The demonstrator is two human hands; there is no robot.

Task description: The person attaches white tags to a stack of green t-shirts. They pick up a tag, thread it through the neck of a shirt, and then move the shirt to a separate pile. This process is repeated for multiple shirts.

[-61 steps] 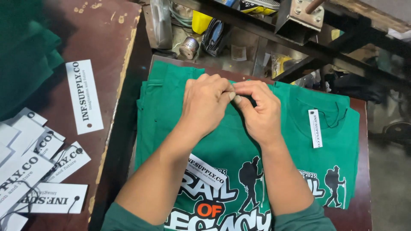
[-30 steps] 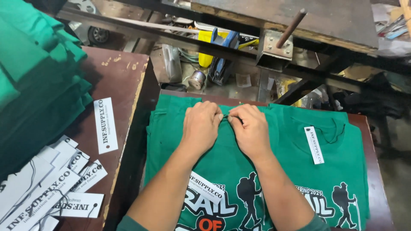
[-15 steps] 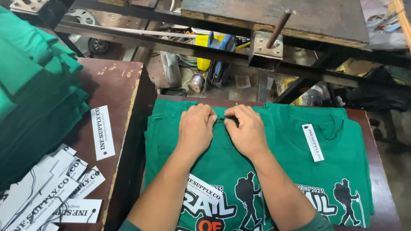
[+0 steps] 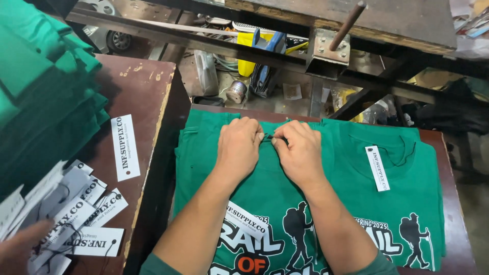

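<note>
With my left hand [image 4: 238, 147] and right hand [image 4: 300, 153] pinched together on the collar of the green printed cotton T-shirt [image 4: 265, 198] at frame centre, I judge the small dark fastening between my fingertips could slip and the loose white paper tag [image 4: 246, 220] slide off the desk [image 4: 453, 203].

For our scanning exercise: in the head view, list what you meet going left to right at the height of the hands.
Stack of folded green shirts → lone white tag on the brown table → left hand → right hand → white tag on the neighbouring green shirt.

Both hands now sit lower in view as the head tilts up; another person's fingers [image 4: 20, 247] appear bottom-left.
</note>
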